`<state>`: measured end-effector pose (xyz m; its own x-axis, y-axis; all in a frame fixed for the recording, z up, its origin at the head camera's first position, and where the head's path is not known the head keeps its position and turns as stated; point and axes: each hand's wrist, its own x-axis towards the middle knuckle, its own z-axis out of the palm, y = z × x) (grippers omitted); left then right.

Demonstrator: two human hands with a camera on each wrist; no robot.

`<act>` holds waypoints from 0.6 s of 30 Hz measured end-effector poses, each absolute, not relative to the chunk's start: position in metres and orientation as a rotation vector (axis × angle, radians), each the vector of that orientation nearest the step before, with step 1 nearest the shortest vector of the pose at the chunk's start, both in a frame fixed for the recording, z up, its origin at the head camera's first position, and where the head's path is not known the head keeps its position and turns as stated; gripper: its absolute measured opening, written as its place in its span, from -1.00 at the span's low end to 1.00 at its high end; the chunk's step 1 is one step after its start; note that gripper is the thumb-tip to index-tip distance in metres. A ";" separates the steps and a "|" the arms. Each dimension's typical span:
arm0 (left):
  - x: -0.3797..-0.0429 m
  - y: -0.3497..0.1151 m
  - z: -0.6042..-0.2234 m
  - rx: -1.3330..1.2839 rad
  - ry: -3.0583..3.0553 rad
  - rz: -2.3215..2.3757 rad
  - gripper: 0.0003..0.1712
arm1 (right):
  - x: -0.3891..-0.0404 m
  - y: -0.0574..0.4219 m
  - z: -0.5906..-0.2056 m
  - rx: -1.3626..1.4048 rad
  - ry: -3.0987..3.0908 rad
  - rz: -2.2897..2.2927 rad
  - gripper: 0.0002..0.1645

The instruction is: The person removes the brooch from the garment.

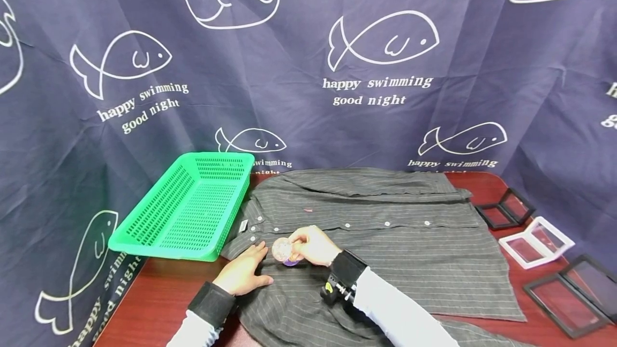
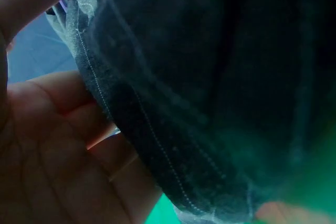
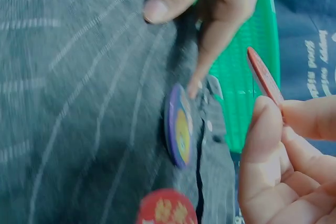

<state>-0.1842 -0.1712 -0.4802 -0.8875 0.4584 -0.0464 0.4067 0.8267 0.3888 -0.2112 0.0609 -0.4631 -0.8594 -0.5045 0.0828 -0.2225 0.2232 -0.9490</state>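
A round badge (image 1: 281,249) is held just above a striped shirt (image 1: 448,261), toward the left part of the bench (image 1: 144,288). The right-hand grip (image 1: 315,245) pinches it at the rim between thumb and forefinger, the tips closed down to the badge's thickness. The right wrist view shows this badge nearly edge-on, with a red side. Beneath it, a purple-rimmed badge (image 3: 178,127) with a yellow middle is at the shirt. A red disc (image 3: 168,208) with gold characters is cut off by the lower border of that view; whether it touches the cloth I cannot tell.

The left-hand grip (image 1: 243,271) rests at the collar end of the shirt, fingers extended, thumb apart, pinching nothing visible. In the left wrist view dark cloth covers its fingertips.

The shirt, dark grey with pale stripes and white buttons, spreads across the bench from near the far edge toward the near edge. A green basket (image 1: 120,242) sits along the left edge, near the far left corner. By the right edge are a black frame (image 1: 498,216), a white frame (image 1: 537,242) and a larger dark frame (image 1: 571,299), each unfolded. Behind the far edge hangs a blue curtain (image 1: 299,106) with white fish.
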 end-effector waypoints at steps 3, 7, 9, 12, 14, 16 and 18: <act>-0.184 -0.171 -0.480 0.669 2.858 0.588 -0.12 | -0.212 0.071 -0.462 -0.639 2.288 -1.723 -0.76; -0.183 -0.171 -0.479 0.660 2.855 0.581 -0.10 | -0.214 0.086 -0.460 -0.618 2.314 -1.801 -0.75; -0.183 -0.171 -0.479 0.657 2.857 0.575 -0.10 | -0.215 0.093 -0.460 -0.617 2.330 -1.833 -0.75; -0.183 -0.171 -0.479 0.653 2.856 0.577 -0.11 | -0.217 0.105 -0.457 -0.608 2.376 -1.852 -0.75; -0.184 -0.171 -0.479 0.653 2.857 0.574 -0.11 | -0.219 0.113 -0.454 -0.589 2.397 -1.867 -0.75; -0.184 -0.171 -0.479 0.652 2.860 0.571 -0.10 | -0.220 0.122 -0.451 -0.580 2.419 -1.885 -0.74; -0.184 -0.171 -0.480 0.653 2.861 0.571 -0.10 | -0.220 0.132 -0.448 -0.573 2.428 -1.916 -0.74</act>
